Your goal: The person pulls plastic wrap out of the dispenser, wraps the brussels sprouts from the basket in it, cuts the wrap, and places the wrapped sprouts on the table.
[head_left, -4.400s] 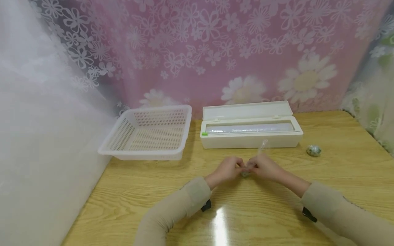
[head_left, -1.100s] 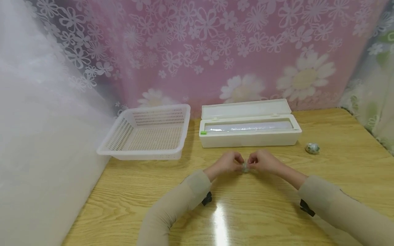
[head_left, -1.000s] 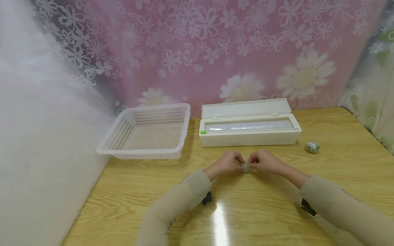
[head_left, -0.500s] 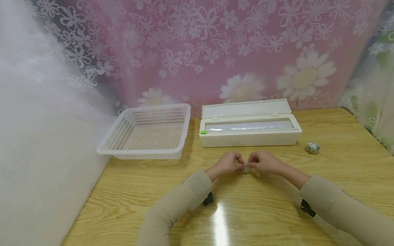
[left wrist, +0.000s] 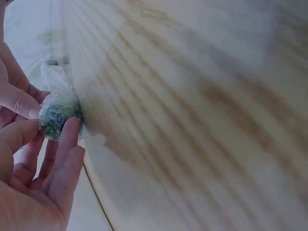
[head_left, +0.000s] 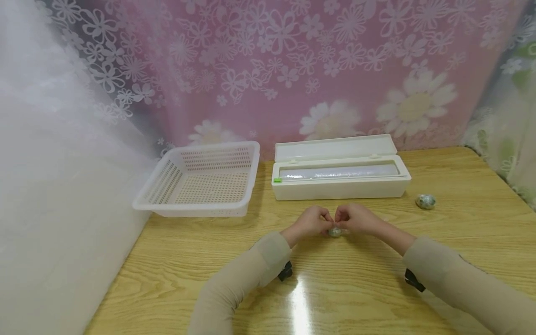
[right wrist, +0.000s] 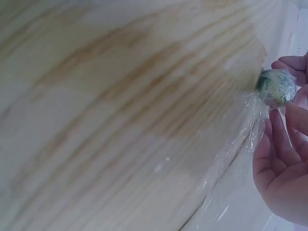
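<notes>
Between my two hands is a small green-and-white ball wrapped in cling film, low over the table in the head view. My left hand holds it from the left, thumb and fingertips around its side. From the right, my right hand pinches at the ball's upper edge, with its fingertips near the left ones. In the left wrist view the wrapped ball looks dark green under wrinkled film. A loose sheet of cling film trails from below the ball in the right wrist view.
A white cling film box stands behind the hands, lid up, with its roll inside. Left of it is a white perforated basket. Another wrapped green ball lies on the wooden table at right.
The strip of film that stuck up behind my right hand earlier no longer shows there. The ball has been turned between my fingertips, and more of it shows below them now.
</notes>
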A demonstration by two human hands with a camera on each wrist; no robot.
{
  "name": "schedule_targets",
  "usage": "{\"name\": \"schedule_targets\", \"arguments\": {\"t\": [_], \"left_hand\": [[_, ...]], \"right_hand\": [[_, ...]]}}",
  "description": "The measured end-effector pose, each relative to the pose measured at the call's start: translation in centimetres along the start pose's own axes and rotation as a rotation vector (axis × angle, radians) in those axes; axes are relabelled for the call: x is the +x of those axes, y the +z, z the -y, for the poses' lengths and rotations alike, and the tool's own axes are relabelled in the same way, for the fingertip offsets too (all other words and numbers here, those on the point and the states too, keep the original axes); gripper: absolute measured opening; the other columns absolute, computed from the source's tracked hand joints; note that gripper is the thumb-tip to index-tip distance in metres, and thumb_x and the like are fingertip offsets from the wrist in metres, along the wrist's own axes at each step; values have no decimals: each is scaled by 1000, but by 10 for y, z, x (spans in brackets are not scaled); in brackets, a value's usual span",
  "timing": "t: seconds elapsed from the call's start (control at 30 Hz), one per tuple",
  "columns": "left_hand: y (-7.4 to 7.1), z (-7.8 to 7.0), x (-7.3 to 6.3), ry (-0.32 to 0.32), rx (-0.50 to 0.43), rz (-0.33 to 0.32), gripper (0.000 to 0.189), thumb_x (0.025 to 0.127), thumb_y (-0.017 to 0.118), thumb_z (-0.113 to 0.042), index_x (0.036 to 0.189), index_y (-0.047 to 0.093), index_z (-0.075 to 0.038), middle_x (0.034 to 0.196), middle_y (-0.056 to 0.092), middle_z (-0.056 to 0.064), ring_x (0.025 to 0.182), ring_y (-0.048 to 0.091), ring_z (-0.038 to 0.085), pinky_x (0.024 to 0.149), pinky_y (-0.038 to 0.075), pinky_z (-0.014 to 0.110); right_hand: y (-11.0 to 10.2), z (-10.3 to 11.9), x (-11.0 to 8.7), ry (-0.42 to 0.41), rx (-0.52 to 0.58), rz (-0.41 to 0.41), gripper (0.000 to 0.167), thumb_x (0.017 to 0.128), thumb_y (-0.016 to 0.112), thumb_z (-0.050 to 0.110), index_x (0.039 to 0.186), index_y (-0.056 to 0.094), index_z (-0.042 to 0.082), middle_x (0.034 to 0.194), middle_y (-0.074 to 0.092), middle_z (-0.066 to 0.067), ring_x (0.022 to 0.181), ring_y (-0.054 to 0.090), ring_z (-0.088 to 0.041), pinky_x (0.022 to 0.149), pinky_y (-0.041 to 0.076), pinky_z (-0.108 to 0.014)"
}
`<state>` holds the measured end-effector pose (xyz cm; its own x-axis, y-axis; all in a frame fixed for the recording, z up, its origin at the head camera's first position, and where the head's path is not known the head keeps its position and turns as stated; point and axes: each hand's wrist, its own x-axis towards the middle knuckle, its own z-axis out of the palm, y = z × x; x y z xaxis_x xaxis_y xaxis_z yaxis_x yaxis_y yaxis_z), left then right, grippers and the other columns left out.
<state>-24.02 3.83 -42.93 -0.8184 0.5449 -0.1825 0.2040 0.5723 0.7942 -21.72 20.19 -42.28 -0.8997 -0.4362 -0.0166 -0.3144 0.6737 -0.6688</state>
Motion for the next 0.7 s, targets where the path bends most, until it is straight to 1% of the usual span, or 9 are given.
{"name": "schedule_targets", "arguments": {"t": [0.07,0.13,0.23,0.3,0.43,0.47,0.53,0.63,0.7], "left_hand": [[0,-1,0,17,61,-12,14,82,63,-12,70,60,-7,71,56,-4,55,54,9,50,42,17],[-1,-2,1,43,143,-35,12,82,64,-14,73,58,-8,72,55,-4,59,50,8,51,40,17],[-3,-3,3,81,247,-67,9,81,64,-14,76,57,-11,78,56,-5,66,48,7,57,40,18],[-3,-4,5,109,287,-71,6,80,64,-13,78,59,-12,82,59,-6,72,49,6,62,39,18],[-5,-3,8,175,311,-30,5,81,63,-11,78,67,-11,80,63,-7,73,50,3,63,39,14],[-6,-2,8,190,314,-16,6,82,62,-10,81,69,-11,81,64,-6,72,50,3,62,38,14],[-8,0,7,233,325,16,10,83,60,-7,87,70,-8,85,66,-3,75,52,4,64,39,13],[-12,2,6,275,338,71,21,84,54,1,99,67,-5,97,65,2,82,53,5,68,40,12],[-15,3,5,284,338,109,30,82,52,7,107,64,-4,104,63,4,80,52,4,68,39,12]], "right_hand": [[-1,0,1,-13,-5,8,5,79,63,3,78,59,5,69,58,1,63,51,-12,55,43,-29],[-1,0,1,-29,-10,7,5,79,62,2,77,59,5,68,58,2,62,51,-12,55,43,-29],[-1,-1,0,-47,3,5,5,78,62,2,75,59,4,67,57,1,61,50,-11,55,43,-28],[0,-3,-1,-52,12,-6,6,77,62,1,73,58,4,65,57,1,60,50,-11,54,43,-27],[3,-4,-2,-34,54,-13,8,76,62,-1,73,55,2,61,58,-2,54,49,-10,48,41,-25],[3,-4,-2,-20,61,-13,8,76,61,-1,74,54,2,60,58,-2,52,48,-10,47,41,-24],[5,-4,-2,-4,74,-15,9,77,59,-3,75,52,2,60,58,-3,50,48,-10,44,39,-24],[5,-3,-2,-15,20,-54,8,78,57,-4,76,54,4,64,58,-2,53,47,-10,46,38,-25],[4,-3,-2,-35,-33,-80,9,78,57,-4,77,57,5,67,58,-1,56,48,-11,49,39,-26]]}}
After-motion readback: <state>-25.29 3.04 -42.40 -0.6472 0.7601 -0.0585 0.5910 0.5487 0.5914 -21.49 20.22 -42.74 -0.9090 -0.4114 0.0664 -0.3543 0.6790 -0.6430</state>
